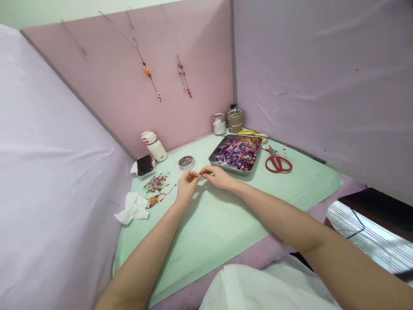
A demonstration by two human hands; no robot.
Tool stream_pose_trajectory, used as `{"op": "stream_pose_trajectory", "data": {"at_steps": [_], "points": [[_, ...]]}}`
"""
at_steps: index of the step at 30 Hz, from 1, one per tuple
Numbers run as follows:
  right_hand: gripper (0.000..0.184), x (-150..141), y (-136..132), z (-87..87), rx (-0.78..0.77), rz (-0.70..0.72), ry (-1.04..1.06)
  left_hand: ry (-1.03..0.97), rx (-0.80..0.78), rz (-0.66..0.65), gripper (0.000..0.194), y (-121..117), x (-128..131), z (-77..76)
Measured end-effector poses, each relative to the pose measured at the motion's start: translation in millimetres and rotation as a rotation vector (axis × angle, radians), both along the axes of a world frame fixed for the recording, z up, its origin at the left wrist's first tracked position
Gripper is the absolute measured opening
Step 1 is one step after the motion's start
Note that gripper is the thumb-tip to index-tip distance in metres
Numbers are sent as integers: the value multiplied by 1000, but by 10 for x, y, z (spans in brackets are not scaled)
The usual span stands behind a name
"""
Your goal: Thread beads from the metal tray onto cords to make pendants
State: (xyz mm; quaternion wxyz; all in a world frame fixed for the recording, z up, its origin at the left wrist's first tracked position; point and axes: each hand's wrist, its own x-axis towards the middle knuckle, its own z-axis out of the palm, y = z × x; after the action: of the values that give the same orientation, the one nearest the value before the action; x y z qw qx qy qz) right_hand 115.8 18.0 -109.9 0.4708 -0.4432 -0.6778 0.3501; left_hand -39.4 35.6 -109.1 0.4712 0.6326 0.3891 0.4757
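Observation:
Over the middle of the green tabletop, my left hand [188, 184] and my right hand [218, 176] meet fingertip to fingertip, each in a pinch. Something tiny and pale shows just under the fingertips, too small to name. Right behind my right hand stands a metal tray [227, 168] full of purple, dark and mixed beads [232, 154], with loose strings [248, 144] on top. A beaded cord with an orange bead cluster [153, 199] lies left of my left hand, beside a heap of beaded strings [156, 182].
Red-handled scissors [278, 165] lie right of the tray, yellow-handled pliers [246, 132] behind it. Two jars [219, 125] stand at the back. Leftward are a round container [186, 162], a white bottle [158, 148], a phone [145, 165] and a crumpled tissue [131, 208]. Beaded strands [147, 71] hang on the pink wall.

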Motion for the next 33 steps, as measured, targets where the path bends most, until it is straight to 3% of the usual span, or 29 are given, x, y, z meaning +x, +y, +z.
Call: {"op": "stream_pose_trajectory", "data": {"at_steps": [17,25,33], "points": [[11,-5,28,-26,-145,20,129,80,189,58,9,-21,-39,-36],[18,14,-54,57,-215,42,159,159,347,53,8,-79,-40,-14],[23,25,-35,33,-311,48,198,160,381,50,7,-90,-32,-28]]}}
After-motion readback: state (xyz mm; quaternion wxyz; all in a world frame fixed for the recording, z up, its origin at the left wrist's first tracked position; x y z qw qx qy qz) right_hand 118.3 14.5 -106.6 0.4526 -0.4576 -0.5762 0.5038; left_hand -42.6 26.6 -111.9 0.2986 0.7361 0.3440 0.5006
